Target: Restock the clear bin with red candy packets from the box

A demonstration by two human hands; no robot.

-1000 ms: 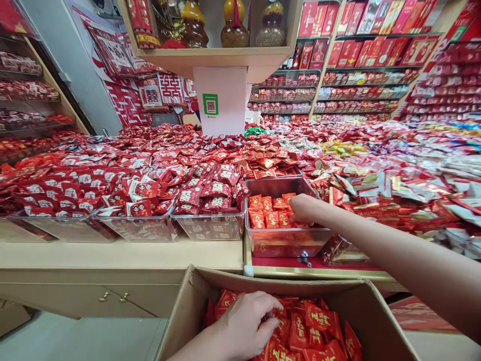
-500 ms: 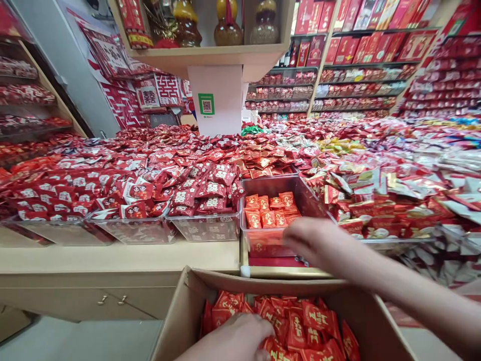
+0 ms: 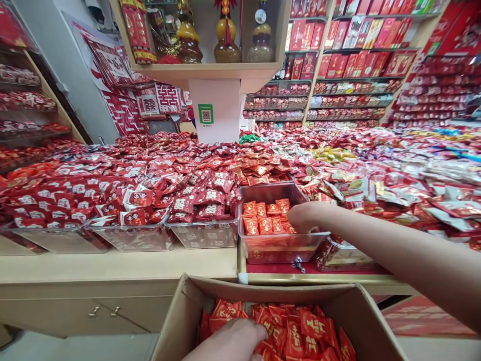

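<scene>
- Right hand (image 3: 305,216): in front of clear bin (image 3: 278,250) half a second ago; now back inside, right side.
- Left hand (image 3: 238,340): lower in view than a second ago.

the carton (image 3: 358,313) is brown, its packets (image 3: 312,324) red with gold characters, the qr card (image 3: 206,114) green-bordered.

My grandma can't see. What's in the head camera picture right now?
A person's right hand is in a clear bin of orange-red packets; the left hand is in a cardboard box of red packets below. Heaps of mostly red packets spread behind and beside the bin.
</scene>
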